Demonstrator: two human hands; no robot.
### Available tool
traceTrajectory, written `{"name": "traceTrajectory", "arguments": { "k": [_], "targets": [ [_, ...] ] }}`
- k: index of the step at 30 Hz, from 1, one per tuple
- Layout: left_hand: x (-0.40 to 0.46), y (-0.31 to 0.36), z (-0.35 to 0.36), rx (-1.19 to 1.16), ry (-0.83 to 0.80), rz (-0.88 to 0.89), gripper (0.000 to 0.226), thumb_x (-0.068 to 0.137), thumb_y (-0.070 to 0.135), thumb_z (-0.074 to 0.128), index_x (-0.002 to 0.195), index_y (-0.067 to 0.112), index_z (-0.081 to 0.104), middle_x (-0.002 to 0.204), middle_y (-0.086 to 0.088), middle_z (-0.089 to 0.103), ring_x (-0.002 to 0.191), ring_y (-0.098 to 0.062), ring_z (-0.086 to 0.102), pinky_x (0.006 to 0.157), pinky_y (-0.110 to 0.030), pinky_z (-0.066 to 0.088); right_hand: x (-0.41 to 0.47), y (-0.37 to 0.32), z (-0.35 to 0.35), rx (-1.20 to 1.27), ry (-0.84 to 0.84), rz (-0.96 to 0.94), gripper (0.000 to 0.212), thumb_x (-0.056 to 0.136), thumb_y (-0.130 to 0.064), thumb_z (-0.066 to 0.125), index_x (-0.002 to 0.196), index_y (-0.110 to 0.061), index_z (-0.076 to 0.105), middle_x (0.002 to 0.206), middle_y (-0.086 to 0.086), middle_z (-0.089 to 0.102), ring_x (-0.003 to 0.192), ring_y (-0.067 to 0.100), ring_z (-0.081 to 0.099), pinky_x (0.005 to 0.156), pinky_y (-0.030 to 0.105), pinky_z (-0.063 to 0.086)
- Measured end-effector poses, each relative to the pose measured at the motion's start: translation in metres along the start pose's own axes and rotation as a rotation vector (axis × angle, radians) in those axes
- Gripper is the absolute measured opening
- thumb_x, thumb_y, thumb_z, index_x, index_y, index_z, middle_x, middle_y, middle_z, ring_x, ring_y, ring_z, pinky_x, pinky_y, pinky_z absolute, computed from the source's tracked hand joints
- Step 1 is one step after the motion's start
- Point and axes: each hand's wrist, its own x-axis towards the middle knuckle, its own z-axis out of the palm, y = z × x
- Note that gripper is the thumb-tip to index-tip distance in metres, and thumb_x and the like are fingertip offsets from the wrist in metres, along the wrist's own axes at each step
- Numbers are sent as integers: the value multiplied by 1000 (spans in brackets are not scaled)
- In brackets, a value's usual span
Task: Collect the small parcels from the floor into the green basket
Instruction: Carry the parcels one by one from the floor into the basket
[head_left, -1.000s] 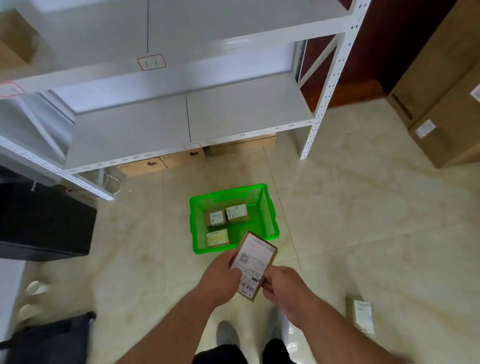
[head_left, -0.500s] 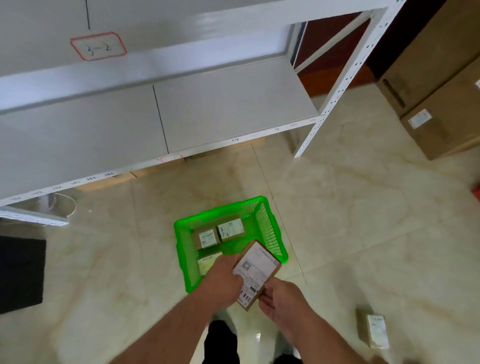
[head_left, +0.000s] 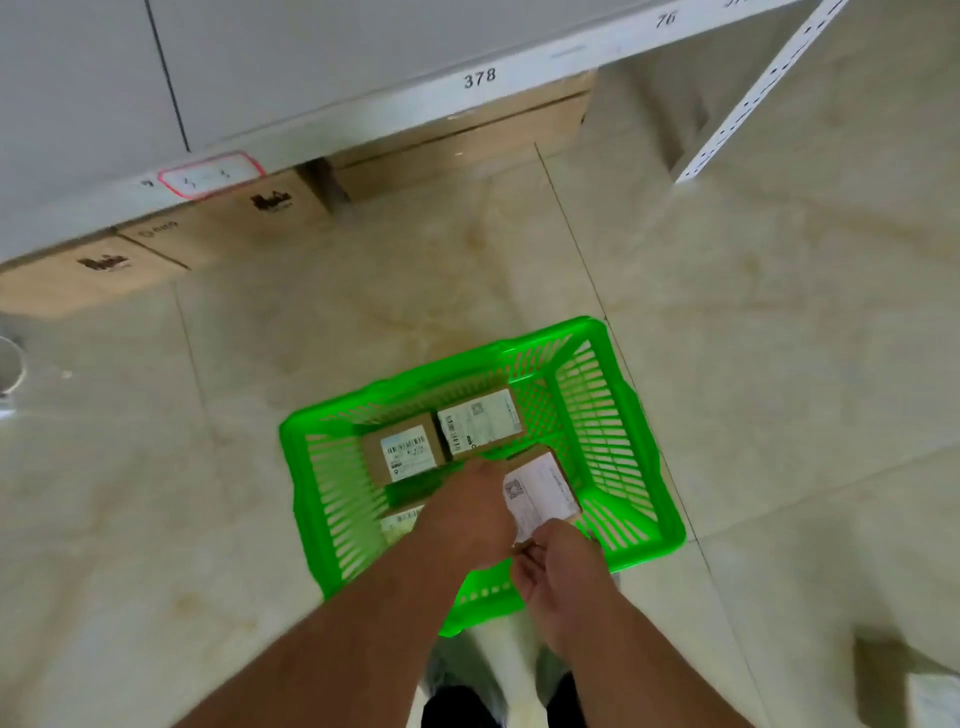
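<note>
Here, a labelled parcel (head_left: 543, 491) is held inside the green basket (head_left: 647, 483), low over its right half, with its far edge near a second parcel (head_left: 480, 423). It is gripped along its left side by the left hand (head_left: 470, 512), fingers curled round the edge, and pinched at its near corner by the right hand (head_left: 563, 571). A third parcel (head_left: 405, 453) lies beside the second at the far end, and a fourth (head_left: 402, 519) is largely hidden under the left wrist. The basket stands on the tiled floor (head_left: 779, 364), in front of a shelf (head_left: 311, 78) with cartons (head_left: 467, 150) beneath it. Whether the held parcel is already resting on the basket bottom cannot be told. If it is released while tilted, a corner may be caught on the second parcel and it may be left propped against the slotted wall. A pale object (head_left: 935, 699) at the lower right, possibly a further parcel, is blurred and could be overlooked.
</note>
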Motion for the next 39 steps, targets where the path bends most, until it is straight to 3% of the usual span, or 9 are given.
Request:
{"name": "traceTrajectory", "arguments": {
  "k": [3, 8, 14, 17, 24, 28, 31, 36, 39],
  "targets": [
    [33, -9, 27, 49, 8, -4, 51, 83, 15, 63, 132, 13, 51, 128, -10, 52, 118, -29, 55, 97, -41, 51, 42, -1, 6, 55, 12, 1, 15, 88, 0, 45, 88, -5, 60, 76, 13, 54, 72, 24, 52, 77, 35, 49],
    [68, -17, 59, 156, 55, 0, 55, 89, 24, 60, 141, 11, 46, 137, -13, 50, 125, -34, 51, 104, -45, 46, 80, 1, 16, 80, 14, 8, 20, 87, 1, 38, 85, -11, 53, 68, 9, 47, 58, 20, 47, 52, 30, 45],
    [102, -35, 74, 153, 74, -50, 53, 91, 15, 57, 142, 9, 43, 141, -16, 48, 129, -35, 47, 110, -46, 39, 112, 0, 33, 71, 45, 10, 46, 90, 0, 40, 135, 2, 51, 73, 13, 52, 60, 21, 52, 38, 22, 49],
    [115, -44, 81, 141, 68, -79, 55, 88, 11, 61, 141, 9, 45, 140, -16, 49, 129, -35, 47, 112, -46, 37, 127, 3, 38, 61, 38, 19, 50, 89, 2, 37, 136, -1, 53, 81, 16, 59, 69, 24, 57, 49, 28, 50],
    [127, -56, 92, 231, -14, -101, 70, 83, 16, 70, 146, 9, 41, 142, -15, 47, 132, -34, 45, 115, -47, 36, 147, 8, 36, 36, -57, 114, 48, 95, -8, 40, 140, -1, 50, 134, 29, 60, 123, 36, 59, 104, 44, 47],
    [103, -53, 88, 183, -59, -99, 83, 78, 22, 75, 149, 9, 36, 147, -11, 44, 136, -30, 43, 111, -44, 43, 130, -1, 29, -3, -42, 81, 28, 95, -9, 42, 112, -2, 62, 74, 18, 71, 64, 27, 67, 53, 34, 57],
    [65, -43, 69, 49, -29, -138, 58, 83, 15, 62, 140, 12, 49, 140, -9, 51, 125, -29, 55, 99, -44, 53, 95, -18, 17, -60, -30, 46, 18, 93, -8, 46, 93, -2, 63, 73, 17, 60, 64, 27, 55, 66, 37, 51],
    [-26, -24, 29, -180, 32, -268, 52, 93, 15, 48, 145, 21, 48, 145, -7, 53, 120, -25, 62, 85, -22, 50, -6, -54, -18, -279, -18, -56, 26, 91, -9, 50, 67, -14, 44, 65, 5, 36, 58, 18, 36, 55, 30, 36],
    [-96, 4, -3, -232, 58, -304, 56, 98, 23, 50, 153, 17, 39, 159, -7, 38, 141, -22, 44, 108, -23, 36, -89, -73, -50, -500, -39, -130, 16, 91, -13, 53, 74, -17, 54, 77, 6, 51, 79, 23, 52, 76, 42, 51]
  ]
}}
